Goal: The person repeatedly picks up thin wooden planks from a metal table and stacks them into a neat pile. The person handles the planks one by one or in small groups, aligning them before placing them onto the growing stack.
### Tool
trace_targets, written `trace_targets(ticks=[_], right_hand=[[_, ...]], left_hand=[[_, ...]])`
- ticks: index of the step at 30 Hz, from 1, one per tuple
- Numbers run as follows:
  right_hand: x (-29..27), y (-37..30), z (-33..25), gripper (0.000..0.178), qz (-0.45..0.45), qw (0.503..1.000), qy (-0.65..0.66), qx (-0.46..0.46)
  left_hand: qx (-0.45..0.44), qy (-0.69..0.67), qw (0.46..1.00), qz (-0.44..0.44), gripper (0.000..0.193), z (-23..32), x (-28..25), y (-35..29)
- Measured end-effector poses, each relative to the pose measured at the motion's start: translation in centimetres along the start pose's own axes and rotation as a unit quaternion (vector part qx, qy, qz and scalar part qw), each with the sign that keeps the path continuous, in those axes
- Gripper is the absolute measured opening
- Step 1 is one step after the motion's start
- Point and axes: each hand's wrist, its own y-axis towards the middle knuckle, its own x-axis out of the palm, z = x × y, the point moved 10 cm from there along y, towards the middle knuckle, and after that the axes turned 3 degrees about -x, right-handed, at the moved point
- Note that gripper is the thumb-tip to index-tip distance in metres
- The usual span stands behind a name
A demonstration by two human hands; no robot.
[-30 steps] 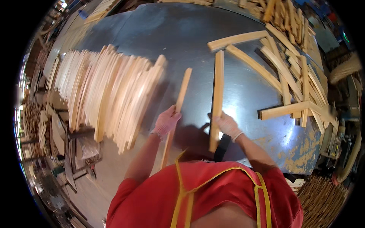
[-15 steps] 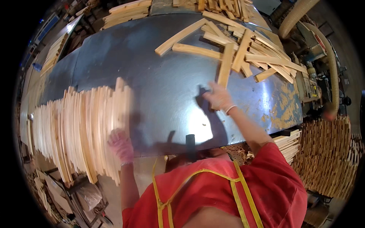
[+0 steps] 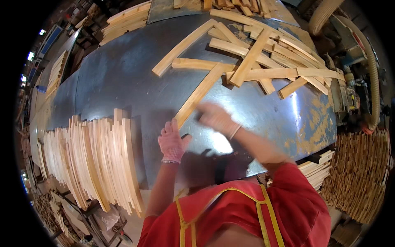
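Observation:
A loose wooden strip [image 3: 200, 95] slants across the metal tabletop, its near end at the fingertips of my left hand [image 3: 171, 142]. That gloved hand is open, fingers stretched forward and thumb held apart. My right hand [image 3: 216, 119], also gloved, is just right of the same strip; motion blurs its fingers, so its grip cannot be made out. Beyond the hands, a jumbled heap of wooden strips [image 3: 263, 74] covers the far right of the table. To the left, a row of pale strips [image 3: 92, 158] lies side by side, with uneven ends.
The dark metal table [image 3: 119, 78] has sawdust patches on its right side. Stacked wood [image 3: 356, 177] stands beyond the right edge. A ribbed hose [image 3: 372, 74] hangs at the far right. More strips [image 3: 125, 20] lie at the back left.
My left hand has left the row of strips and moved right to the loose strip. That strip's near end has swung left and nearer. My right hand has shifted left.

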Motion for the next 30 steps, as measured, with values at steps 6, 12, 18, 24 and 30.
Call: trace_targets(ticks=[6,12,18,24,30], right_hand=[[-25.2,2.2,18.8,0.066,0.126,0.918,-0.359,0.114],[-16.0,-2.4,15.1,0.088,0.033,0.915,-0.396,0.07],[-8.0,-7.0,7.4,0.088,-0.129,0.932,-0.297,0.165],[8.1,-13.0,-6.5,0.063,-0.171,0.946,0.057,0.271],[24.2,-13.7,-15.0,0.051,-0.337,0.931,0.139,-0.011]], left_hand=[[0.034,0.051,0.998,0.032,0.092,0.2,1.3,4.9],[-0.022,-0.217,0.97,-0.105,0.069,-4.2,5.1,0.9],[-0.151,-0.732,0.6,-0.286,0.047,-3.9,6.6,-10.6],[-0.162,-0.612,0.769,-0.088,0.044,-11.2,9.1,-14.3],[-0.139,-0.289,0.945,0.066,0.04,-15.2,4.4,-13.1]])
